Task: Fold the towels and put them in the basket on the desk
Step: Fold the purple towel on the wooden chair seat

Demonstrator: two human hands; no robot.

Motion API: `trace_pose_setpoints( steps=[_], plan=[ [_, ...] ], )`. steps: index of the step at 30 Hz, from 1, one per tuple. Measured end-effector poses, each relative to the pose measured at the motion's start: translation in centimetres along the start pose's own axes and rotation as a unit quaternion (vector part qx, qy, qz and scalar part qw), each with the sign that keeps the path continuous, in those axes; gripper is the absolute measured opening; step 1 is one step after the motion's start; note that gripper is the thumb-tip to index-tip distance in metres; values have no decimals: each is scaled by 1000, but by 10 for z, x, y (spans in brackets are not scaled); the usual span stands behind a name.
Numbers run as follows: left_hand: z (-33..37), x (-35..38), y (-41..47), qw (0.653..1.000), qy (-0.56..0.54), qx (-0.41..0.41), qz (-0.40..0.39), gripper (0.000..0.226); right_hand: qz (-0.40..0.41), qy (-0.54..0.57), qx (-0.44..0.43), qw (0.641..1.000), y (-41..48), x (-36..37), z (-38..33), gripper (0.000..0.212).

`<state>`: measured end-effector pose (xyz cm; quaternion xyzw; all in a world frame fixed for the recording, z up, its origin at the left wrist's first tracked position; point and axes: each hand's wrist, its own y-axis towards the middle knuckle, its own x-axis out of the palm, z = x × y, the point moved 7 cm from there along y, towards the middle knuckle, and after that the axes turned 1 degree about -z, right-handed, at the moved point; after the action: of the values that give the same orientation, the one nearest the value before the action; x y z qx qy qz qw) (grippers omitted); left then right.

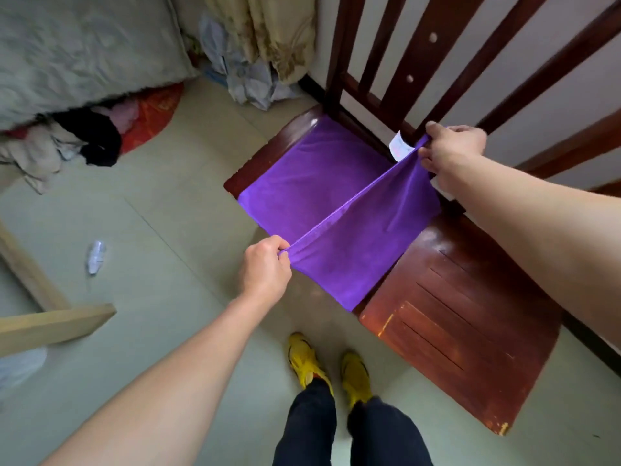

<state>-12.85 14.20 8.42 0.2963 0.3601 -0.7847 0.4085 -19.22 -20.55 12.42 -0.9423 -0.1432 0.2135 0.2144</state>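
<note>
Purple towel (322,196) lies spread on the seat of a dark wooden chair (453,317), its left part hanging past the seat's left edge. Head view only. Left hand (265,270), near and left, is pinched closed on one corner of a raised hem; right hand (453,153), far and right by the chair back, is pinched closed on the other corner, next to a white tag (400,146). The hem runs taut between them, lifted above the layer beneath.

Judgement: a first fold looks under way, one half being drawn over the other. No finished folded towel shows. Neither basket nor desk is in view, so placing is all left. Loose cloth heap (60,142) on the floor far left; cannot tell if towels.
</note>
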Motion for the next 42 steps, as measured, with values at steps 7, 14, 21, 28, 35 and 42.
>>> trace_pose_setpoints(
  steps=[7, 14, 21, 28, 35, 42],
  plan=[
    [-37, -12, 72, 998, 7, -68, -11, 16, -93, -34, 27, 995, 32, 84, 0, 14],
    [-64, -10, 140, 989, 7, -147, -24, 15, -108, -41, 69, 991, 74, 155, 4, 11],
    [-99, 9, 198, 978, 4, -207, -41, 17, -121, -88, 88, 985, 116, 216, 21, 13],
    [-130, 28, 226, 975, 5, -213, -62, 14, -147, -89, 99, 980, 131, 266, 39, 11],
    [-140, 34, 242, 974, -5, -183, -130, 9, -125, -94, 108, 982, 138, 294, 45, 17],
    [-149, 28, 248, 947, -100, -254, -169, 15, -116, -148, 83, 979, 135, 311, 34, 19]
  ],
)
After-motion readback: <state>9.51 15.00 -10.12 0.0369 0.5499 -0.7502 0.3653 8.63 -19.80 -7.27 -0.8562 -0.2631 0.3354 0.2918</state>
